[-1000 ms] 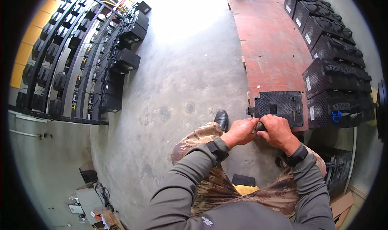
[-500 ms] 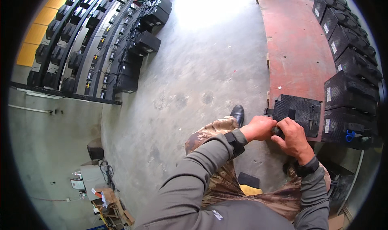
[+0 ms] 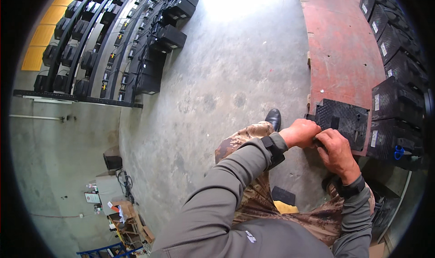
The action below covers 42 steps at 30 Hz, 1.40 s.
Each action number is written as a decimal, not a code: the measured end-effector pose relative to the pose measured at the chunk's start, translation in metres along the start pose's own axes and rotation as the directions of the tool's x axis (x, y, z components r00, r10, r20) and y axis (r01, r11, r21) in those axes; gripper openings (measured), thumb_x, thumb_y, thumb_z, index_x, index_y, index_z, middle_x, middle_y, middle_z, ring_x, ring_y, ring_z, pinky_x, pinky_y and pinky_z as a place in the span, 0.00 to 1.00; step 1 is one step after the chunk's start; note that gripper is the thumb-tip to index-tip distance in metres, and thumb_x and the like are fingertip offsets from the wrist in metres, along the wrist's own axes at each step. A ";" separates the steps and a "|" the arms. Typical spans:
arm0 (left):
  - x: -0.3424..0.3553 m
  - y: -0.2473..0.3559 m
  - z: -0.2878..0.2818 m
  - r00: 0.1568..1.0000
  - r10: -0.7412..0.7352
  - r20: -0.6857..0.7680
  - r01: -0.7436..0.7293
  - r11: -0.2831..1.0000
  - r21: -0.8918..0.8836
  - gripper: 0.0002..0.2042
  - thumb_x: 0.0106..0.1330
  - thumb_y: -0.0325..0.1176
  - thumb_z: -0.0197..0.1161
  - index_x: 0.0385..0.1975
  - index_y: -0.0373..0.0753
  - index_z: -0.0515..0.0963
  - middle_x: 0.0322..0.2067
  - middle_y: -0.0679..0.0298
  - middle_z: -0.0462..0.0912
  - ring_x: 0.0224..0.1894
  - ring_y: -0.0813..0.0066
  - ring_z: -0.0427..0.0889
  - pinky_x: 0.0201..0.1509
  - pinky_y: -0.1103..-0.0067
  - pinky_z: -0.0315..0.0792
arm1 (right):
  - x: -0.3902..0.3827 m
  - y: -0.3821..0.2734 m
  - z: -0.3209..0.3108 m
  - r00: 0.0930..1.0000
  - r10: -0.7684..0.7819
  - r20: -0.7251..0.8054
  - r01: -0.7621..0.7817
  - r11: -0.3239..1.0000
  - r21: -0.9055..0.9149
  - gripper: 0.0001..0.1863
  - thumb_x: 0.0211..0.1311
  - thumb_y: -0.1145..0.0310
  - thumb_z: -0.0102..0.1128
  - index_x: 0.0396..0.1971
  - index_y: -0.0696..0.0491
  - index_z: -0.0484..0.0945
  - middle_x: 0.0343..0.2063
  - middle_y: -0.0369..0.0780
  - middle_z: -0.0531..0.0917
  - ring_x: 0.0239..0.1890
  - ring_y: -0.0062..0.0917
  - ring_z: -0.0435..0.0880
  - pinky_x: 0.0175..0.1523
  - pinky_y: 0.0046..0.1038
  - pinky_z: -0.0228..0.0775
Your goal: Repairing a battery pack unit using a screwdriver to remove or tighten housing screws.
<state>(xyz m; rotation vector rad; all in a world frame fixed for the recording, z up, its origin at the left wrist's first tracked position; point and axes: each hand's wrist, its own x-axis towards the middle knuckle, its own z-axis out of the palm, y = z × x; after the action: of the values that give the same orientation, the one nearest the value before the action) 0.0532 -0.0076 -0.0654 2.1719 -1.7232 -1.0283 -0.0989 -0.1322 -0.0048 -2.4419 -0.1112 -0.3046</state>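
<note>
- The left hand is closed, its fingers curled inward at the near edge of the panel; a small dark object sits between it and the other hand.
- The right hand is partly closed, its thumb and fingers bent around that object from the right; the two hands nearly meet.
- The object is mostly hidden by the fingers, so its kind cannot be told, nor how firmly the left hand grips it.
- Just beyond the hands, a black textured panel lies flat on the near end of a long red board.
- A slim pointed tool rests on the right side of the panel.
- To the right of the board stands a row of black cases with pale labels, running from near to far.
- Blue-handled scissors sit at the nearest case.
- To the left of the board is the grey concrete floor, with a black shoe on it, left of the hands.
- Nearer, between the legs, lie a dark flat block and a yellow item.
- Far left, a black rack carries many black units and cables.
</note>
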 end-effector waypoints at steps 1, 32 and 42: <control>0.001 0.000 0.001 1.000 -0.031 -0.001 0.031 0.999 0.007 0.16 0.59 0.42 0.72 0.43 0.42 0.83 0.43 0.54 0.86 0.49 0.50 0.86 0.53 0.59 0.79 | 0.001 -0.004 -0.004 0.987 0.131 0.091 -0.129 0.991 -0.027 0.22 0.48 0.72 0.76 0.44 0.56 0.78 0.38 0.45 0.80 0.43 0.44 0.82 0.47 0.41 0.76; 0.005 0.001 -0.002 0.995 -0.026 0.095 0.022 0.999 0.041 0.16 0.58 0.41 0.72 0.43 0.43 0.84 0.42 0.54 0.87 0.49 0.49 0.86 0.52 0.59 0.80 | -0.004 0.007 0.003 0.998 0.038 0.050 -0.041 0.996 0.078 0.22 0.46 0.72 0.76 0.42 0.56 0.78 0.37 0.45 0.79 0.43 0.46 0.80 0.48 0.43 0.74; 0.005 -0.001 -0.006 0.997 -0.023 0.080 0.022 1.000 0.020 0.15 0.58 0.40 0.72 0.44 0.43 0.84 0.44 0.54 0.86 0.51 0.49 0.85 0.54 0.60 0.79 | -0.004 0.006 0.002 0.997 0.051 0.055 -0.055 0.996 0.073 0.21 0.49 0.74 0.70 0.46 0.54 0.79 0.40 0.45 0.81 0.45 0.43 0.83 0.50 0.42 0.77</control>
<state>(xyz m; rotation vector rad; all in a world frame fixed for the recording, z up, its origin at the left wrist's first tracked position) 0.0578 -0.0133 -0.0635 2.1949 -1.7538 -1.1236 -0.1015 -0.1350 -0.0110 -2.3750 -0.0790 -0.2089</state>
